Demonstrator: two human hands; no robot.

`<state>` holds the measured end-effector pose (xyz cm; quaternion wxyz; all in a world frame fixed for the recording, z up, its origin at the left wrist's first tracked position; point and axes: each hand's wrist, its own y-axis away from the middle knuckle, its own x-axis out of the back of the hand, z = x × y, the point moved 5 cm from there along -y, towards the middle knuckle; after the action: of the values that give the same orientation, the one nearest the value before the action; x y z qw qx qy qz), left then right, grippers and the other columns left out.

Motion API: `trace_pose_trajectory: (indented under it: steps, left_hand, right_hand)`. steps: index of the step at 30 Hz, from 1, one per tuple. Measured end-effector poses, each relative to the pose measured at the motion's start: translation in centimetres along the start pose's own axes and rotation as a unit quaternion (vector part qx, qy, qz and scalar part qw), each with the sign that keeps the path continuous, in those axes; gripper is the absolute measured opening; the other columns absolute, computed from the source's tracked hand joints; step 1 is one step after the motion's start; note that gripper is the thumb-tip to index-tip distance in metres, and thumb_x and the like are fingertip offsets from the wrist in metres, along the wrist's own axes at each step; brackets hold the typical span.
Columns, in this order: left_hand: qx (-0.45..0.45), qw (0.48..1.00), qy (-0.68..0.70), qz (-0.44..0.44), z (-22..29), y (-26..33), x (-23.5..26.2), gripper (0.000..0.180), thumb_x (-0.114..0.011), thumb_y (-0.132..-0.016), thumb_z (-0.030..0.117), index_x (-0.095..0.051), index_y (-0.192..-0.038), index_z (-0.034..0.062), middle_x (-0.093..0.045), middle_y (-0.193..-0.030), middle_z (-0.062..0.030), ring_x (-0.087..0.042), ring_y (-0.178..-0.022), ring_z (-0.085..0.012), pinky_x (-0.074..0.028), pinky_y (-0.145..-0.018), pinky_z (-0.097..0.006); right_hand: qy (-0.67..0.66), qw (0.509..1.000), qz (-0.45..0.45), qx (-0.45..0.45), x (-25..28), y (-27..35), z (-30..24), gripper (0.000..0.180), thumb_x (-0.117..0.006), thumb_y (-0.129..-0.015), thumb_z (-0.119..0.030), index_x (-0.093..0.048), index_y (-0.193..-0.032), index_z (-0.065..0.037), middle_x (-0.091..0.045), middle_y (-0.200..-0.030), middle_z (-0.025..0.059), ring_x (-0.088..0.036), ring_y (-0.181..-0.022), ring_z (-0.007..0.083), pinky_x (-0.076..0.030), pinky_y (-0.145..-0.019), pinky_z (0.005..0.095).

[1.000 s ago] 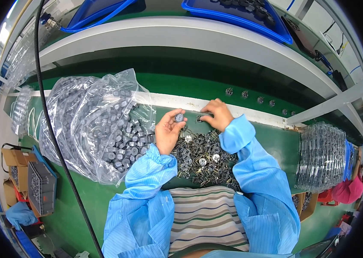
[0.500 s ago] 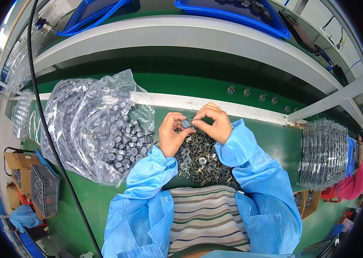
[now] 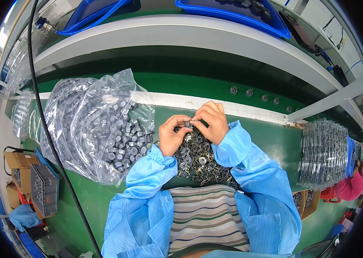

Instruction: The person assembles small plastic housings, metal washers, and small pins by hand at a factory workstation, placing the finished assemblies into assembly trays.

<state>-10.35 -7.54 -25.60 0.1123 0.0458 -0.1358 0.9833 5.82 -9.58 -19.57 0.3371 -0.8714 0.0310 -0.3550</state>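
your left hand (image 3: 171, 135): thumb and fingertips pinched on a small grey part (image 3: 188, 125), raised over the far edge of a pile on the green table (image 3: 271, 144).
your right hand (image 3: 213, 124): fingertips drawn together, meeting the part from the other side; whether they clamp it or a smaller piece, you cannot tell.
small grey part: between your two hands, mostly covered by fingers; probably light and stiff, likely hard plastic, its smooth side apt to slip from a loose pinch.
where to hold: take it, by its look, across opposite sides of the rim, thumb against forefinger, with the faces left free.
pile of small parts (image 3: 196, 165): below your hands, dark bodies tangled with brassy pins; the pins look thin and may bend, so lift by the body.
clear plastic bag (image 3: 74, 124): to your left, soft and probably slick, grey round pieces (image 3: 123, 150) heaped at its open side; each should suit a two-finger pinch.
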Motion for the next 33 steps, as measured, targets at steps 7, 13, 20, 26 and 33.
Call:
trace_pose_trajectory:
  steps: [7,13,20,26,33]
  left_hand:
    - [0.033,0.998,0.047,0.003,-0.5,0.0,-0.1,0.031,-0.074,-0.074,-0.014,-0.072,-0.102,-0.0007,-0.073,-0.100,-0.0082,-0.068,-0.081,-0.0124,-0.058,-0.073,-0.027]
    - [-0.155,0.977,-0.145,-0.007,3.2,-0.2,0.1,0.033,-0.080,-0.069,-0.006,-0.072,-0.101,0.0027,-0.072,-0.101,-0.0106,-0.068,-0.093,-0.0250,-0.054,-0.083,-0.035]
    - [-0.072,0.901,-0.409,0.129,1.6,-1.5,6.0,0.031,-0.078,-0.076,0.010,-0.066,-0.105,0.0099,-0.059,-0.108,-0.0124,-0.056,-0.103,-0.0331,-0.044,-0.083,-0.046]
    - [0.113,0.718,-0.661,0.185,-1.5,-0.9,10.4,0.032,-0.078,-0.079,0.020,-0.063,-0.105,0.0111,-0.054,-0.113,-0.0120,-0.052,-0.110,-0.0336,-0.044,-0.081,-0.048]
    - [0.051,0.749,-0.643,0.155,-1.7,-0.7,10.9,0.025,-0.072,-0.072,0.005,-0.070,-0.095,0.0129,-0.065,-0.095,-0.0068,-0.059,-0.097,-0.0292,-0.045,-0.077,-0.044]
  right_hand:
    - [-0.016,0.999,-0.029,0.003,-0.1,0.4,-0.1,0.020,-0.080,-0.070,-0.004,-0.066,-0.084,-0.009,-0.064,-0.088,0.0047,-0.060,-0.091,0.0278,-0.040,-0.083,0.0402]
    - [-0.395,0.837,-0.101,-0.364,-4.0,2.8,3.3,0.023,-0.069,-0.087,0.003,-0.062,-0.108,-0.002,-0.068,-0.098,0.0083,-0.067,-0.095,0.0169,-0.053,-0.081,0.0314]
    - [0.044,0.982,0.068,-0.170,2.9,-0.4,11.7,0.011,-0.068,-0.082,-0.003,-0.071,-0.092,-0.002,-0.070,-0.087,0.0164,-0.068,-0.082,0.0365,-0.055,-0.074,0.0423]
    - [0.316,0.938,0.008,-0.144,3.7,0.0,15.9,0.013,-0.075,-0.077,-0.010,-0.073,-0.090,-0.008,-0.065,-0.089,0.0080,-0.058,-0.096,0.0293,-0.048,-0.081,0.0429]
    - [0.064,0.995,-0.035,-0.070,-0.3,-0.7,9.8,0.017,-0.080,-0.074,-0.020,-0.073,-0.084,-0.007,-0.069,-0.088,0.0107,-0.061,-0.087,0.0340,-0.049,-0.079,0.0444]
